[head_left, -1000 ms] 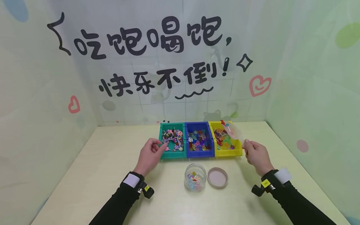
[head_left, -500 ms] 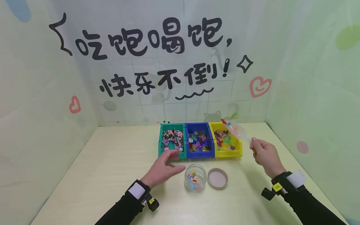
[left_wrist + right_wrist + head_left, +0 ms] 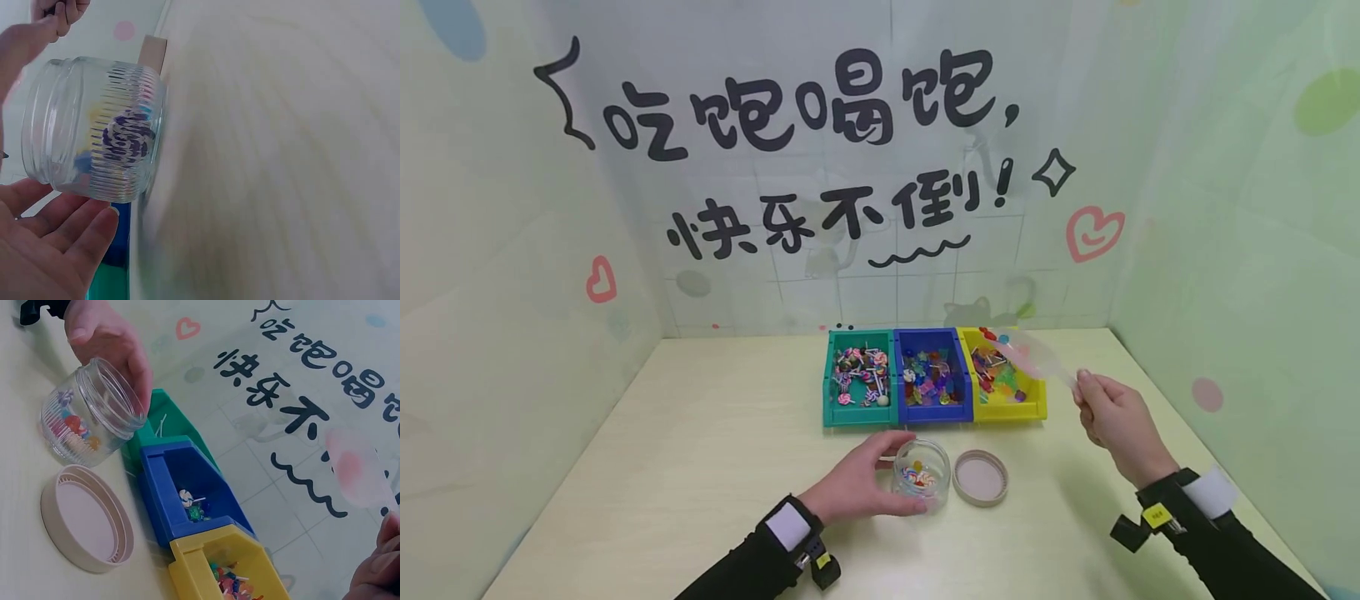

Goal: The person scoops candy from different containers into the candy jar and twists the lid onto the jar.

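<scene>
My left hand [image 3: 853, 487] is spread around the clear glass jar [image 3: 922, 475], thumb on the near side and fingers behind it. In the left wrist view a gap shows between the thumb and the jar; whether the fingertips touch the glass I cannot tell. Small colourful candy-like pieces lie at the bottom of the jar, which has no lid on. My right hand [image 3: 1116, 421] pinches the handle of a translucent pinkish spoon [image 3: 1036, 357] in the air by the yellow bin [image 3: 1011, 411]. Small red and blue pieces sit near the spoon's far end.
Joined to the yellow bin are a blue bin [image 3: 934, 412] and a green bin [image 3: 859, 417], each with small colourful pieces inside. A round pale lid [image 3: 981, 477] lies just right of the jar. Behind the bins rises a wall with black lettering [image 3: 853, 208].
From beside the green bin, my left hand has come down and right to the jar. The right hand has drawn rightward and slightly nearer, carrying the spoon.
</scene>
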### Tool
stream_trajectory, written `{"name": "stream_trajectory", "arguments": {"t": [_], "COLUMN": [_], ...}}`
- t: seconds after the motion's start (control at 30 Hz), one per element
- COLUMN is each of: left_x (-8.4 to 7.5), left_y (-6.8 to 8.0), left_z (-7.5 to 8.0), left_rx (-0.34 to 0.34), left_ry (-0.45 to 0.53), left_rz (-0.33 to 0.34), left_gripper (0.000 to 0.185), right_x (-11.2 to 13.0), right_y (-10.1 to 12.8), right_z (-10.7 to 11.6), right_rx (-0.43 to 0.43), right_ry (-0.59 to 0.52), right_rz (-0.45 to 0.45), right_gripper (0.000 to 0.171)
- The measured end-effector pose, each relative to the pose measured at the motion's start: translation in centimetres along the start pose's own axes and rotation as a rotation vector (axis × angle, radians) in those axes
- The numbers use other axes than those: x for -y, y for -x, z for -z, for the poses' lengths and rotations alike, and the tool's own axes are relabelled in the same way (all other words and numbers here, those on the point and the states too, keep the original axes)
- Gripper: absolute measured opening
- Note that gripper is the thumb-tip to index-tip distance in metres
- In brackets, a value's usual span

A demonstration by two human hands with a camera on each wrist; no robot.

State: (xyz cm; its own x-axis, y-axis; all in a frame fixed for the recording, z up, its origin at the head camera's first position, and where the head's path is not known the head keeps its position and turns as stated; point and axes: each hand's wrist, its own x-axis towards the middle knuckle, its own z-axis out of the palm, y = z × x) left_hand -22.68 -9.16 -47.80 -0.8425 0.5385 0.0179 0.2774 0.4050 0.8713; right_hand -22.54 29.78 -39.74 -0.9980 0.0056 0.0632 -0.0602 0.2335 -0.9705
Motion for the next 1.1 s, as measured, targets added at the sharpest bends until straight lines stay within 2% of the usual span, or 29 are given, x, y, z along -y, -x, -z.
{"name": "stream_trajectory", "arguments": {"t": [0.23,0.57,0.8,1.1], "left_x": [0.1,0.1,0.2,0.2], "left_y": [-0.2,-0.3,-0.4,-0.3], "left_z": [-0.3,-0.2,-0.2,-0.4], "left_rx": [-0.023,-0.025,-0.028,-0.025], "left_ry": [-0.04,-0.037,-0.034,-0.012], "left_rz": [-0.006,-0.001,0.01,0.037], "left_gripper": [0.082,0.079,0.08,0.08], "right_x": [0.6,1.7,2.3,2.6], "right_y": [1.0,2.1,2.3,2.4], "right_z": [-0.2,0.2,-0.2,-0.9], "right_rx": [0.06,0.15,0.235,0.326], "right_ry": [-0.036,0.014,0.046,0.147], "right_rz": [0.075,0.164,0.152,0.137], "right_gripper": [0.041,0.037,0.038,0.035]}}
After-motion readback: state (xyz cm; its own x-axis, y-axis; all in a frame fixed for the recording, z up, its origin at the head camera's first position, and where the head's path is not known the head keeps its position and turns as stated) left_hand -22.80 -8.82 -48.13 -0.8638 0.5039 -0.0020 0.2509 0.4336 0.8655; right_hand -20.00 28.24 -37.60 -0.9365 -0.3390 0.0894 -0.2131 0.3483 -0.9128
